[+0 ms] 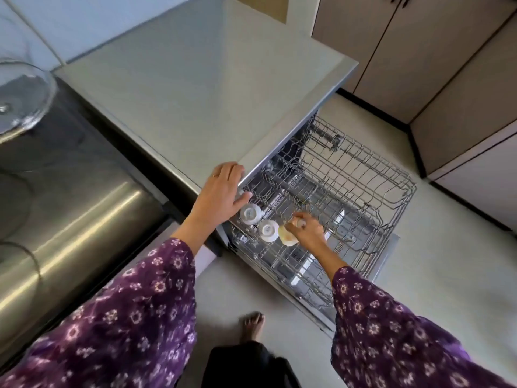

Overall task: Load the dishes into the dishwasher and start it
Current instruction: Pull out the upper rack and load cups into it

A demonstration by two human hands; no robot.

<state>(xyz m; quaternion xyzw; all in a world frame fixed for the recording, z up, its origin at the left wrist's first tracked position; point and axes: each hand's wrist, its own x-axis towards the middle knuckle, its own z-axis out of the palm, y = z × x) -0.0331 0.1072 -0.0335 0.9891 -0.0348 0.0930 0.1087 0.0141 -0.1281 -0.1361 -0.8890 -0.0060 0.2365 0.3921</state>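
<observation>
Head view: right grip (303, 229) clasps cream cup (288, 237) over rack (363, 175).

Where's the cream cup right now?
In the head view, the cream cup is in the upper rack, near-left corner, under the right hand, beside two white cups.

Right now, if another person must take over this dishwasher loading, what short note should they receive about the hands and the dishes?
Left hand: open, resting flat on the countertop edge above the dishwasher.
Right hand: gripping a cream cup, setting it upside down in the pulled-out upper rack.
Done: two white cups sit inverted along the rack's near-left side.
Left: release the cream cup, load any remaining dishes, push the racks in, close the door, start the machine.
</observation>
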